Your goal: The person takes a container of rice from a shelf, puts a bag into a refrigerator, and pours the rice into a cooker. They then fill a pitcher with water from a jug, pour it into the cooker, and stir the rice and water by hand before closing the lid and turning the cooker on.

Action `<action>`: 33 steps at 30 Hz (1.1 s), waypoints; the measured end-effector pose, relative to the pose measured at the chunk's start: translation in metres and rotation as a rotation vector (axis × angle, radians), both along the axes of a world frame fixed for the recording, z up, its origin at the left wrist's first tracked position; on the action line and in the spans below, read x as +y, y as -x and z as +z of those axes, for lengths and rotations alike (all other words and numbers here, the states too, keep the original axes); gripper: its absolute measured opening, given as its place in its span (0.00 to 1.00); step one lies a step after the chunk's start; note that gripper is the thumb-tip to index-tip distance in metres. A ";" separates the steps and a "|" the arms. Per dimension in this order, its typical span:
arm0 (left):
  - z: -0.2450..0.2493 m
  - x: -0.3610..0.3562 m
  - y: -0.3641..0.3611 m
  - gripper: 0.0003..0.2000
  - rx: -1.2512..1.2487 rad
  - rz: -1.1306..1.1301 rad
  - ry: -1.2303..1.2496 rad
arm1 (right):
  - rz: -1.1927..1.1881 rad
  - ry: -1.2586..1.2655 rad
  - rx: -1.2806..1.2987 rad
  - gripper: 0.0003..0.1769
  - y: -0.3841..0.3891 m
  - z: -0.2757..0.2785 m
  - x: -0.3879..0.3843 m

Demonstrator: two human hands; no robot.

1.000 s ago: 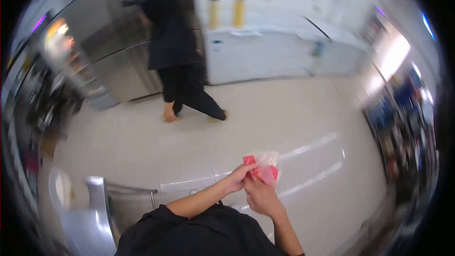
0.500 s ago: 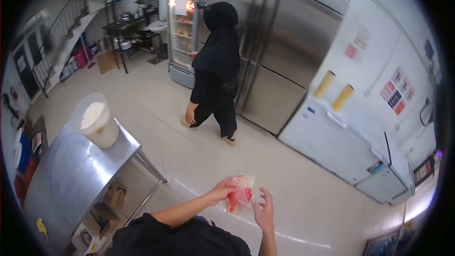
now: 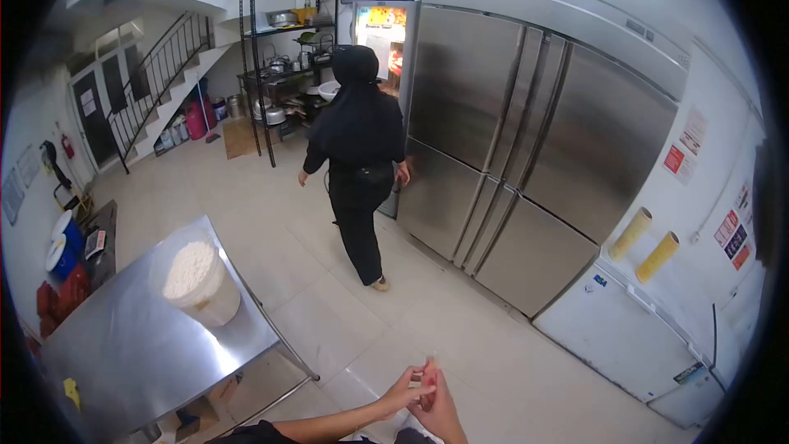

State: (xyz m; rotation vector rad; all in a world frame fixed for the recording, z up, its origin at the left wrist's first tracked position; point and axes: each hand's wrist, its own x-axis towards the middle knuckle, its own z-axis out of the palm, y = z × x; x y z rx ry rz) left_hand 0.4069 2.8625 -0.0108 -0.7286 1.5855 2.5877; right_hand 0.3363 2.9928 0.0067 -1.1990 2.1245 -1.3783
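Note:
At the bottom centre, my left hand [image 3: 403, 392] and my right hand [image 3: 440, 411] are close together, with fingers closed round a small clear plastic bag [image 3: 431, 367]. Red and pale contents show through the bag between the fingers; what they are cannot be made out. Most of the bag is hidden by my hands. Both hands are above the tiled floor, to the right of the steel table [image 3: 131, 337].
A tub of white powder or grains [image 3: 201, 284] stands on the table. A person in black [image 3: 357, 156] is ahead, near the display fridge [image 3: 385, 41]. Steel refrigerator doors [image 3: 468, 90] and a white chest freezer [image 3: 625, 337] with two yellow rolls line the right side.
My hands have come together round the bag, which was spread more openly before. The person has turned their back and stepped away. The view has tilted up and shifted.

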 end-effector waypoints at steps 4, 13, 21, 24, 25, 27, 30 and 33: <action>-0.026 -0.053 0.046 0.39 -0.030 -0.261 -0.027 | -0.017 -0.173 -0.324 0.44 0.075 0.005 -0.032; -0.058 -0.229 0.132 0.37 -0.136 -0.088 -0.111 | 0.337 0.006 -0.898 0.47 0.243 -0.094 -0.189; -0.097 -0.358 0.137 0.32 0.215 0.627 -0.407 | 0.795 -0.324 -0.919 0.35 0.287 -0.083 -0.465; -0.101 -0.443 0.134 0.30 0.196 0.753 -0.296 | 0.828 -0.359 -0.700 0.35 0.281 -0.072 -0.560; -0.097 -0.475 0.134 0.30 0.193 0.769 -0.269 | 0.880 -0.487 -0.580 0.35 0.286 -0.057 -0.599; -0.090 -0.535 0.137 0.29 0.200 0.774 -0.256 | 0.959 -0.622 -0.391 0.35 0.304 -0.044 -0.659; -0.073 -0.631 0.162 0.25 0.234 0.758 -0.302 | 1.044 -0.494 -0.312 0.36 0.330 -0.044 -0.731; -0.083 -0.725 0.190 0.25 0.259 0.706 -0.357 | 0.822 -0.424 -0.461 0.35 0.382 -0.043 -0.800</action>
